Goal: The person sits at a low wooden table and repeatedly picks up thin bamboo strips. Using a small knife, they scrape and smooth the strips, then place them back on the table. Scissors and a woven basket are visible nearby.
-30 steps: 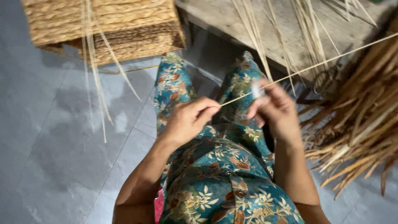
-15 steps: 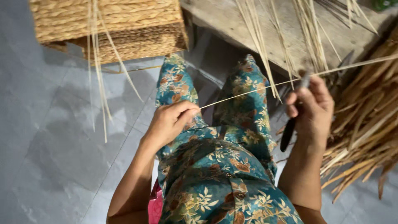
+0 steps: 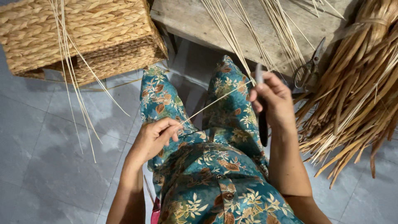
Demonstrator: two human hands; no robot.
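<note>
My left hand (image 3: 154, 136) pinches the near end of a thin pale straw strand (image 3: 215, 101) over my lap, which is covered in teal floral cloth. The strand runs taut up and right to my right hand (image 3: 271, 98). My right hand grips a small dark-handled knife (image 3: 262, 120), its blade pointing up against the strand, handle hanging below the fist. Both hands sit above my knees.
Stacked woven baskets (image 3: 78, 37) stand at top left with loose strands hanging from them. A wooden bench (image 3: 248, 25) carries several pale strands and a pair of scissors (image 3: 309, 66). A bundle of dry brown leaves (image 3: 356, 103) lies at right. Grey floor tiles (image 3: 49, 166) spread at left.
My right hand with the knife slid away to the right along the strand, then came back toward the middle. My left hand dropped lower onto my lap, still holding the strand's end.
</note>
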